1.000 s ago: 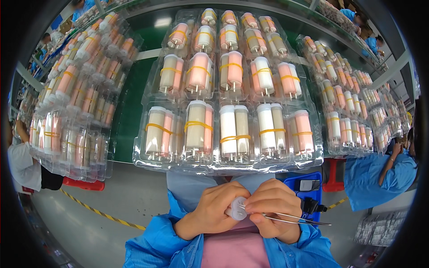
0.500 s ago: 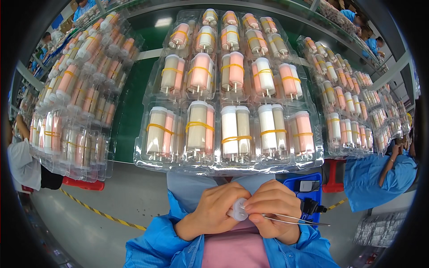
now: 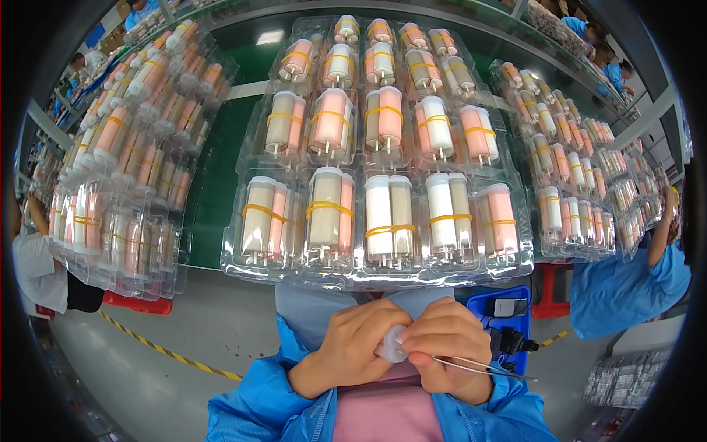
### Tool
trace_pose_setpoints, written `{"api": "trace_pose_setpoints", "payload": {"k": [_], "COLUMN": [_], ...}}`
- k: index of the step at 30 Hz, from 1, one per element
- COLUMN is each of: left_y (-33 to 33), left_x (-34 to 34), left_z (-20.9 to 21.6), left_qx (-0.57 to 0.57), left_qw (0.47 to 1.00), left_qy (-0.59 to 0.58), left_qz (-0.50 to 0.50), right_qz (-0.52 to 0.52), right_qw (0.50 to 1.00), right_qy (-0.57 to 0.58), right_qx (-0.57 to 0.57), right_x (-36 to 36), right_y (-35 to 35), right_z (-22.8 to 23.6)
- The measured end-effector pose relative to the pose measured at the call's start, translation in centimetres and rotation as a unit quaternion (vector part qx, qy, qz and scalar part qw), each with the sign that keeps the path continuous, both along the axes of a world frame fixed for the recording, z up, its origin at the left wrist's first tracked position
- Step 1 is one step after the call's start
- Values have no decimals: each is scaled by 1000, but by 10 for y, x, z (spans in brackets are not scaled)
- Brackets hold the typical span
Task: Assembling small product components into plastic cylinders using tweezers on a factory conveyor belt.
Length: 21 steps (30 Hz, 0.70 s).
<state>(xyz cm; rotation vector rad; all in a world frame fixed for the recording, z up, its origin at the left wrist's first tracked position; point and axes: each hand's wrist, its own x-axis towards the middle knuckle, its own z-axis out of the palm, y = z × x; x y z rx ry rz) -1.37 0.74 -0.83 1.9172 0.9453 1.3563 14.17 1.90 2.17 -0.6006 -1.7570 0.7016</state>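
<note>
My left hand is closed around a small translucent white plastic cap-like part, its round end turned up and toward the right. Against that end press the thumb and fingertips of my right hand. Metal tweezers lie in my right hand, their thin prongs sticking out to the right below the fingers. What my right fingertips pinch at the part is too small to make out. Both hands are in front of my chest, just below the near edge of a clear plastic tray.
The tray holds bundles of white, pink and beige cylinders in yellow rubber bands. More loaded trays stand left and right on the green bench. A blue basket sits beyond my right hand. Co-workers sit at both sides.
My right hand has shifted slightly, and the tweezers have tilted with their right end lower. At the right, a co-worker's arm has gone up. My left hand stays in place.
</note>
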Motion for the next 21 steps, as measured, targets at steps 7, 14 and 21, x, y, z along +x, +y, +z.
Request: {"api": "trace_pose_setpoints", "payload": {"k": [7,14,21], "left_y": [-2,-2,-2], "left_x": [1,1,1], "left_z": [0,-1,1], "left_qx": [-36,-40,-27], "left_qw": [998,998,999], "left_qy": [-34,-43,-27], "left_qz": [-27,-35,-26], "right_qz": [7,15,3], "right_qw": [999,999,1000], "right_qy": [37,32,-2], "right_qx": [-15,-20,-5], "right_x": [0,2,3], "right_y": [-2,-1,-1], "right_z": [-4,-1,3]}}
